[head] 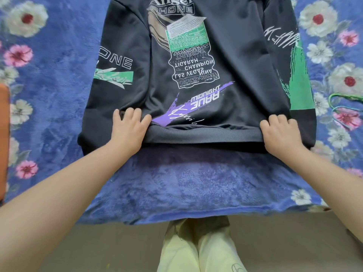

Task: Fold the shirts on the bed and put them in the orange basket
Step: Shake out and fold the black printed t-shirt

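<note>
Dark printed shirt point(196, 65) lies spread flat on the bed point(186, 183), print side up, collar end away from you, ribbed hem point(204, 134) nearest you. Both sleeves lie down along the body at its sides.

Your left hand point(129, 130) has its fingers curled over the hem's left corner, gripping fabric. Your right hand point(279, 132) does the same at the right corner, fingers curled on the hem. Both hands hold cloth, neither is spread flat.

An orange edge point(4, 142) shows at the far left of frame; probably the basket, but too little is visible to tell.

Risks from here, as judgement:
- If you lift the hem to fold upward, the sleeves may drag and bunch under the body, since nothing pins them.
- Pulling the corners unevenly will skew the fold line; your hands sit at slightly different heights already.
- The bed cover is plush, so it may grip the cloth and wrinkle the underside as you slide.
- A white paper tag point(184, 26) lies loose on the chest print; it could end up folded inside.
- Green cord point(343, 97) lies on the bed near the right sleeve; a wide sweep could snag it.
</note>
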`<state>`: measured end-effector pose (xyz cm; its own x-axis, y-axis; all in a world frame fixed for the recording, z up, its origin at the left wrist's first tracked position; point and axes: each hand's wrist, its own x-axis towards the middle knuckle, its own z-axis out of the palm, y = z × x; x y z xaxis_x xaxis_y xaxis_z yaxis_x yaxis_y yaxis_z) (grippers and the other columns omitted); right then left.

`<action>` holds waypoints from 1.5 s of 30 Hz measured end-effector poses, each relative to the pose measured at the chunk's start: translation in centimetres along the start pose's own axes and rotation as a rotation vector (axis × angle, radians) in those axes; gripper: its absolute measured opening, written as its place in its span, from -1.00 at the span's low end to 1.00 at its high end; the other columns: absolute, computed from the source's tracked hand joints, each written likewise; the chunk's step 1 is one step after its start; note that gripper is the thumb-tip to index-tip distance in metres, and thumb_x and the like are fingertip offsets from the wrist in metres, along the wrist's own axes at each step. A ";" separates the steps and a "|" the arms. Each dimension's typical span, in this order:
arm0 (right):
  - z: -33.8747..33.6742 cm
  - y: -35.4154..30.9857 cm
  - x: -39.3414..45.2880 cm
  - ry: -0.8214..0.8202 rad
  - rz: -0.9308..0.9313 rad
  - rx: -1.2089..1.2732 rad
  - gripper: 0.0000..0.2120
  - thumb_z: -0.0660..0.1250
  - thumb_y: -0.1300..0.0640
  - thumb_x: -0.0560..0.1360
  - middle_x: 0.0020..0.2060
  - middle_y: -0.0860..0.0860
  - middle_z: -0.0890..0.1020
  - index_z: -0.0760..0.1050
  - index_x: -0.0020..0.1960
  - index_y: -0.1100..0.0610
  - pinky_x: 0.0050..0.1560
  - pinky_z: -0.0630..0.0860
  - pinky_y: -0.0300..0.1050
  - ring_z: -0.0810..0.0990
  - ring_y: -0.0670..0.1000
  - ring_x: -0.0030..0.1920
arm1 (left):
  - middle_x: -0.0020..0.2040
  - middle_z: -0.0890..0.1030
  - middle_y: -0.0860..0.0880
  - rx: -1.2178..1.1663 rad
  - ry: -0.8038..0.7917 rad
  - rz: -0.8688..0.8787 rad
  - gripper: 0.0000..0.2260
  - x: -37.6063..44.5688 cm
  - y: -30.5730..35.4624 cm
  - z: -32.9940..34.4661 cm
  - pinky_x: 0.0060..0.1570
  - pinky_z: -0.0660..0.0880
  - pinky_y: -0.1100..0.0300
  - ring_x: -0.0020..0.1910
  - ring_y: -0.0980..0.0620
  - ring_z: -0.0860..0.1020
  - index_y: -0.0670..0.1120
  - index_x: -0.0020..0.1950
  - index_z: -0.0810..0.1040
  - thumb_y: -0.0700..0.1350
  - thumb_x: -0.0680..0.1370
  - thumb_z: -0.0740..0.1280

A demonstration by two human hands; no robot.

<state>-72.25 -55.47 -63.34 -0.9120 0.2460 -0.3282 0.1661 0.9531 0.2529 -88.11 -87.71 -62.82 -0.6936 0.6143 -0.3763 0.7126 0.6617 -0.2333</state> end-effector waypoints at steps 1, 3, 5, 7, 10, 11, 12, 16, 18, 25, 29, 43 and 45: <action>0.5 0.0 -0.4 0.074 0.005 0.030 -0.89 0.21 0.43 0.19 -0.39 0.24 0.43 0.41 -0.31 0.29 -0.36 0.37 -0.03 0.46 0.20 -0.37 | 0.17 0.42 -0.24 -0.052 0.141 -0.006 -0.41 -0.3 -0.3 0.9 0.12 0.36 -0.26 0.12 -0.15 0.29 -0.15 0.20 0.32 -0.36 0.21 0.39; 0.7 0.0 -0.8 0.064 0.087 0.058 -0.86 0.12 0.38 0.25 -0.33 0.26 0.43 0.42 -0.24 0.30 -0.33 0.40 0.01 0.46 0.21 -0.33 | 0.13 0.36 -0.26 -0.157 0.371 -0.043 -0.40 -0.9 -0.7 2.3 -0.07 0.45 -0.23 0.04 -0.17 0.28 -0.17 0.13 0.35 -0.41 0.12 0.34; 0.8 0.0 -0.7 0.049 0.271 0.191 -0.77 0.17 0.44 0.32 -0.11 0.32 0.45 0.45 -0.05 0.33 -0.25 0.42 0.12 0.44 0.29 -0.13 | 0.03 0.28 -0.18 -0.191 0.451 -0.046 -0.48 -1.3 -1.2 2.5 -0.25 0.47 -0.09 -0.08 -0.15 0.26 -0.15 0.08 0.35 -0.39 0.13 0.21; 0.4 0.0 -0.2 0.023 0.419 0.395 -0.65 0.18 0.47 0.37 0.13 0.30 0.38 0.43 0.14 0.30 -0.10 0.40 0.15 0.35 0.31 0.06 | -0.09 0.29 -0.15 -0.187 0.443 0.002 -0.61 -1.2 -1.6 2.1 -0.41 0.41 0.06 -0.20 -0.13 0.25 -0.12 0.01 0.34 -0.34 0.21 0.10; -0.3 0.5 0.4 -0.010 0.471 0.530 -0.63 0.16 0.46 0.41 0.20 0.24 0.37 0.47 0.18 0.26 0.03 0.36 0.06 0.32 0.28 0.15 | -0.24 0.47 -0.20 -0.157 0.366 0.109 -0.75 -1.4 -2.3 2.3 -0.46 0.23 0.19 -0.27 -0.13 0.32 -0.11 -0.09 0.32 -0.27 0.29 0.04; -0.1 1.0 0.4 -0.029 0.493 0.534 -0.63 0.17 0.44 0.41 0.18 0.24 0.39 0.48 0.18 0.25 0.06 0.37 0.05 0.33 0.27 0.16 | -0.27 0.49 -0.20 -0.149 0.311 0.136 -0.78 -1.5 -2.4 2.4 -0.44 0.21 0.20 -0.27 -0.14 0.35 -0.12 -0.10 0.35 -0.29 0.29 0.10; -0.1 1.6 0.1 -0.034 0.536 0.526 -0.64 0.18 0.43 0.41 0.17 0.25 0.40 0.49 0.17 0.24 0.08 0.37 0.05 0.33 0.27 0.16 | -0.27 0.51 -0.20 -0.130 0.247 0.163 -0.77 -1.8 -2.3 2.1 -0.43 0.23 0.21 -0.27 -0.15 0.41 -0.13 -0.11 0.40 -0.32 0.28 0.22; -0.1 2.2 -0.6 -0.007 0.651 0.569 -0.67 0.15 0.41 0.43 0.16 0.30 0.37 0.43 0.17 0.28 0.11 0.35 0.05 0.40 0.31 0.11 | 0.17 0.44 -0.06 0.032 -0.220 0.162 -0.67 -2.9 -1.7 1.1 -0.05 0.33 0.13 0.18 -0.09 0.40 0.00 0.28 0.36 -0.22 0.53 0.23; -0.2 1.2 -0.1 0.106 0.777 0.824 -0.69 0.14 0.38 0.45 0.10 0.27 0.45 0.39 0.17 0.25 0.08 0.35 -0.06 0.46 0.24 0.08 | 0.22 0.39 -0.02 0.100 -0.329 0.188 -0.67 -3.1 -1.1 0.5 0.03 0.32 0.17 0.24 -0.04 0.35 0.02 0.32 0.30 -0.19 0.57 0.15; -0.1 0.2 -0.8 0.009 0.718 0.805 -0.72 0.21 0.28 0.50 0.06 0.31 0.53 0.36 0.20 0.23 -0.01 0.37 -0.01 0.50 0.28 0.08 | 0.23 0.41 -0.03 0.181 -0.455 0.200 -0.70 -3.1 -0.7 0.3 0.03 0.33 0.17 0.25 -0.05 0.36 -0.01 0.29 0.33 -0.20 0.56 0.15; 0.1 3.3 -2.7 -0.108 0.473 0.355 -0.69 0.18 0.42 0.42 -0.07 0.36 0.52 0.36 0.15 0.27 -0.17 0.39 0.06 0.53 0.36 -0.06 | 0.24 0.42 -0.01 0.276 -0.548 0.206 -0.66 -3.3 -0.4 0.0 0.05 0.28 0.16 0.25 -0.04 0.37 0.02 0.32 0.33 -0.19 0.56 0.17; 2.4 2.0 -8.3 -0.835 -0.290 -0.368 -0.69 0.20 0.28 0.50 0.13 -0.05 0.57 0.52 0.18 0.07 0.01 0.48 -0.15 0.56 0.03 0.15 | 0.18 0.52 -0.04 0.372 -0.642 0.639 -0.70 -5.8 1.8 1.3 -0.09 0.31 0.18 0.17 -0.06 0.44 -0.10 0.19 0.49 -0.31 0.54 0.13; 2.7 1.6 -8.5 -0.878 -0.259 -0.375 -0.69 0.18 0.29 0.51 0.14 -0.05 0.56 0.51 0.19 0.08 0.01 0.47 -0.17 0.56 0.03 0.16 | 0.16 0.54 -0.04 0.350 -0.658 0.639 -0.70 -6.2 1.7 1.9 -0.10 0.31 0.18 0.16 -0.06 0.45 -0.10 0.18 0.51 -0.30 0.53 0.12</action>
<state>-63.24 -55.58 -62.63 -0.2761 0.2254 -0.9343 -0.2668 0.9159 0.2998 -82.42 -91.25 -62.62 -0.0444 0.3800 -0.9239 0.9980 0.0580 -0.0241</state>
